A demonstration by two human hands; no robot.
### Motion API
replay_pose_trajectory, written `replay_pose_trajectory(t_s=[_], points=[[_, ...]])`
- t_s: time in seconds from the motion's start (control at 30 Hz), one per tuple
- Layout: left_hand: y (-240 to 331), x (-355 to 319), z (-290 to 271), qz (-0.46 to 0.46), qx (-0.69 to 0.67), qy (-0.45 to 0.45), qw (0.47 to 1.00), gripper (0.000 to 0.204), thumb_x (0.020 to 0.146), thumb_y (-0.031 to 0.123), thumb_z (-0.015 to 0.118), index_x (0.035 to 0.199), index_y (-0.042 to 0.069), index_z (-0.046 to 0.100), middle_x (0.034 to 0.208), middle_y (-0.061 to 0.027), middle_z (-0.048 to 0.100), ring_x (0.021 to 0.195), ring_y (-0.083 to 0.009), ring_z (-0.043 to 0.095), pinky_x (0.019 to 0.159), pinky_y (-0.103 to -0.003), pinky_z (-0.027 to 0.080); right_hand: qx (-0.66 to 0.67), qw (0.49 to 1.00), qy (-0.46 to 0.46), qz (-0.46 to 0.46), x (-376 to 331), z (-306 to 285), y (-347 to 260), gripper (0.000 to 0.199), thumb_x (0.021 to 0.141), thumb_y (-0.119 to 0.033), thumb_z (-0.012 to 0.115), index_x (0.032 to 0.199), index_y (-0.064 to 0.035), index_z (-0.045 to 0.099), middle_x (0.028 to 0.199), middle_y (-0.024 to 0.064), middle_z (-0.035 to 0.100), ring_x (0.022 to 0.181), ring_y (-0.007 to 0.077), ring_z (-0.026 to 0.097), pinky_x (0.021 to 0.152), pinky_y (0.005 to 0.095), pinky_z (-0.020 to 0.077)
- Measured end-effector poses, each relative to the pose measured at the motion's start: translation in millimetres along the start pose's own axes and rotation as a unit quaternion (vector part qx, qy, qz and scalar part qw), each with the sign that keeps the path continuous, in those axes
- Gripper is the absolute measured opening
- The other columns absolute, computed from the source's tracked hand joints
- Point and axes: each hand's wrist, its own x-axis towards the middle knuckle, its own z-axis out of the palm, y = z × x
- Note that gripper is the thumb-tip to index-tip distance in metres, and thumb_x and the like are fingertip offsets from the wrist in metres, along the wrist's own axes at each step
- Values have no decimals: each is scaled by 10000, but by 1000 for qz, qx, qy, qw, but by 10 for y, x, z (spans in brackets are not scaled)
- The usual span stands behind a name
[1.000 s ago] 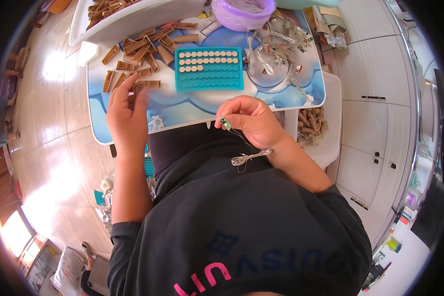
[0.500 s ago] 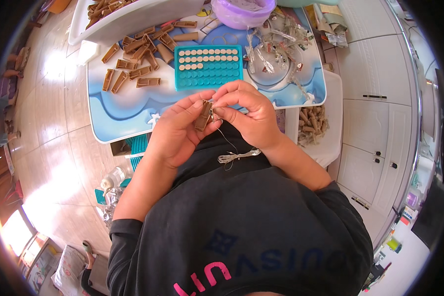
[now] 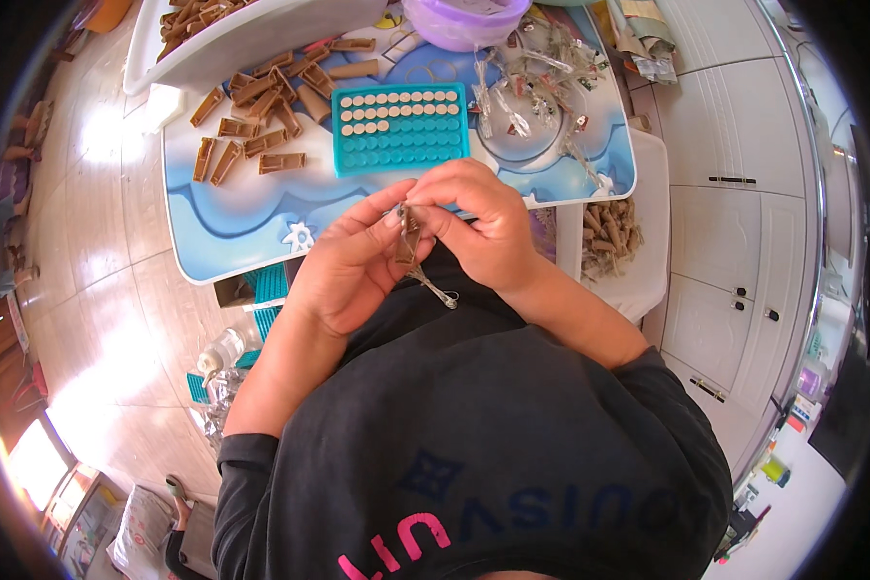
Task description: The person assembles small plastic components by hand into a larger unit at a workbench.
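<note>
Pinching brown piece (image 3: 408,244) with both hands (image 3: 425,242) | teal tray (image 3: 401,128): round discs in top rows

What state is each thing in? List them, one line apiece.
left hand: pinching the small brown piece from the left.
right hand: fingers closed on the same piece.
small brown piece: held between both hands, thin metal wire dangling below.
teal tray: flat, upper rows filled with pale discs.
loose brown pieces: scattered on the table.
purple bowl: upright.
</note>
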Motion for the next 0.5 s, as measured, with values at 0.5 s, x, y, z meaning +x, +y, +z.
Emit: replay_pose_trajectory(t_s=[0.5], points=[[-74, 22, 35, 23, -71, -3, 997, 351, 936, 71, 484, 1272, -25, 449, 1081, -106, 605, 951, -180, 621, 893, -322, 510, -30, 998, 52, 15, -1, 21, -52, 82, 759, -13, 682, 827, -32, 641, 854, 94, 619, 756, 225, 595, 649, 291, 470]])
